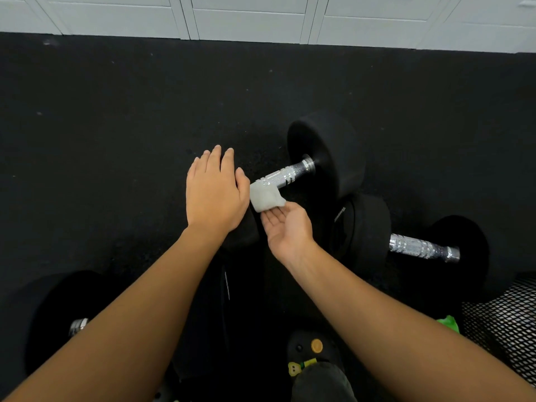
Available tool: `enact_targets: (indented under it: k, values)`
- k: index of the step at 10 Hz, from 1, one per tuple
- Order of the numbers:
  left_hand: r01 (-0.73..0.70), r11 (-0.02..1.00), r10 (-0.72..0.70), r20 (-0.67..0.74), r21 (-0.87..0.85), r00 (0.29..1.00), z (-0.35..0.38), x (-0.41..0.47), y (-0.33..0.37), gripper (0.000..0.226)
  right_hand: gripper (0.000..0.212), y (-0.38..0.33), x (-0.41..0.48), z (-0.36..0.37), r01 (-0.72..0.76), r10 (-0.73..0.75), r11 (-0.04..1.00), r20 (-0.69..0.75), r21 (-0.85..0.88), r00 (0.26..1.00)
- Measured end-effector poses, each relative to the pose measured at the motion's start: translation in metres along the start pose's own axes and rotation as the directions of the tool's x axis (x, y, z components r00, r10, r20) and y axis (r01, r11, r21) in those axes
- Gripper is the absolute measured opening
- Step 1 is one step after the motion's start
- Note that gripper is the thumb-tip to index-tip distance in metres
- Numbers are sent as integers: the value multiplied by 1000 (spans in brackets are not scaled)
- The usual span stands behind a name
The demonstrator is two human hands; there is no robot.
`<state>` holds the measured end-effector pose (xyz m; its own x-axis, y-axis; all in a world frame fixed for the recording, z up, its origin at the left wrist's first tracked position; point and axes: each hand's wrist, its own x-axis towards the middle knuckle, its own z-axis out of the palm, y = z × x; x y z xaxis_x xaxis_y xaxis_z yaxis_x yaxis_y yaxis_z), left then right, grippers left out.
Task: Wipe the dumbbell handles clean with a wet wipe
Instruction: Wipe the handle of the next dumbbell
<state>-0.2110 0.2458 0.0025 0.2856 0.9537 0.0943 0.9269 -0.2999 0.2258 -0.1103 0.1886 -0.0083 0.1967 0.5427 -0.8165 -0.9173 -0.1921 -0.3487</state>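
A black speckled rubber floor (116, 111) met pale grey panelled doors (246, 21) at the top. A black mesh basket (504, 323) stood lower right, near a black clog with coloured charms (310, 348).

Right hand (287, 227) seemingly grips wipe (265, 198) — round dumbbell handle (287, 175).

Bare black floor (116, 126) lies open across the upper and left of the frame, up to white cabinet fronts (246, 21) along the top. At centre a dumbbell (324, 152) lies aslant. The left hand (216, 195) covers its near head, and the right hand (285, 224) holds a wet wipe (265, 197) on the lower handle (287, 175). A second dumbbell (417, 248) crowds it at right. A third dumbbell (52, 309) blocks the lower left, black mesh (501, 314) the lower right.
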Motion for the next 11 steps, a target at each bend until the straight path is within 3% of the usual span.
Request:
enact_targets:
  k: [2,3,4,6,8,11]
  values:
    - [3,1000,-3,-5,-2,1000,0,1,-1,65,48,0,15,9,-98,92,994,127,43,988]
    - [-2,1000,2,-15,-7,1000,1,1,-1,63,78,0,21,16,-144,130,986,151,83,980]
    - [0,1000,-1,-17,-12,1000,1,1,-1,63,95,-4,26,25,-170,150,980,171,105,974]
    - [-5,1000,5,-20,-17,1000,1,1,-1,64,93,-3,26,38,-136,110,973,147,185,983]
    - [-4,1000,4,-28,-23,1000,3,1,-2,63,109,1,28,27,-176,131,961,212,213,969]
    - [-1,1000,0,-41,-27,999,3,1,-1,63,103,-5,25,30,-192,147,963,230,190,962]
